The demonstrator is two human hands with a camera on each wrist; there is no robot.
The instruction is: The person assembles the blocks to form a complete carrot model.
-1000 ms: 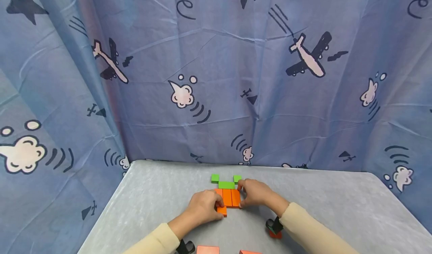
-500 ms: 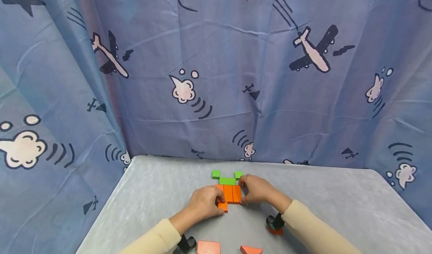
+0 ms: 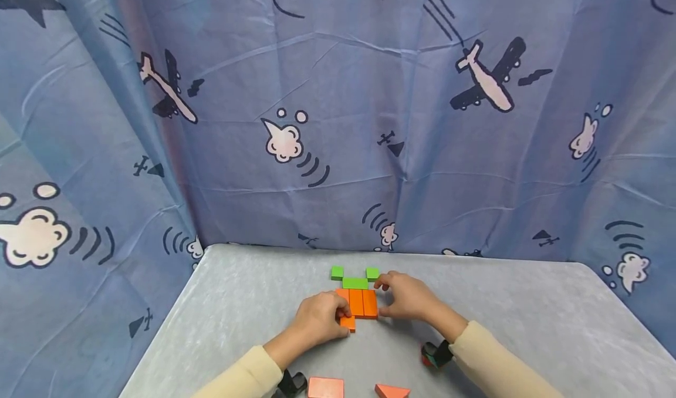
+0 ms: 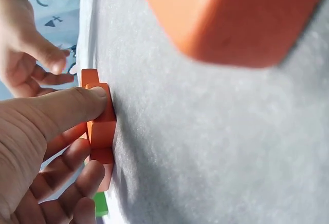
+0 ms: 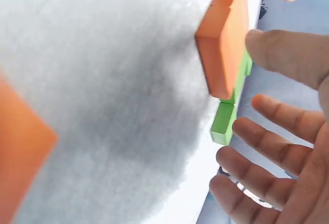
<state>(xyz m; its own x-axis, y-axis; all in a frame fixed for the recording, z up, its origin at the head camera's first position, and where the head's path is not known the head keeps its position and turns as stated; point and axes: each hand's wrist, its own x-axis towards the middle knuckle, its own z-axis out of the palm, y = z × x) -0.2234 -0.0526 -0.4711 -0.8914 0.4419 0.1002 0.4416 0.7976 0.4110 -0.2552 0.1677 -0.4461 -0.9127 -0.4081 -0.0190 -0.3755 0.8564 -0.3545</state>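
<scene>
Three orange blocks (image 3: 356, 303) lie side by side, with a green block (image 3: 355, 283) along their far edge and two small green blocks (image 3: 337, 273) beyond its corners. My left hand (image 3: 320, 318) pinches a small orange block (image 3: 347, 323) at their near left edge; in the left wrist view the thumb of that hand (image 4: 51, 131) lies on this block (image 4: 103, 131). Just right of the orange group is my right hand (image 3: 409, 298), its fingers spread and holding nothing; the right wrist view shows that hand (image 5: 288, 131) apart from the orange block (image 5: 223, 44).
Nearer on the grey table (image 3: 253, 292) lie a pinkish rectangular block (image 3: 325, 387) and a red-orange triangular block (image 3: 392, 391). A red block (image 3: 425, 354) is partly hidden by the right wrist camera. A patterned blue curtain (image 3: 338, 122) hangs behind the table.
My right hand has moved slightly right, off the orange blocks, and its fingers have parted from them. My left hand stays at the small orange block.
</scene>
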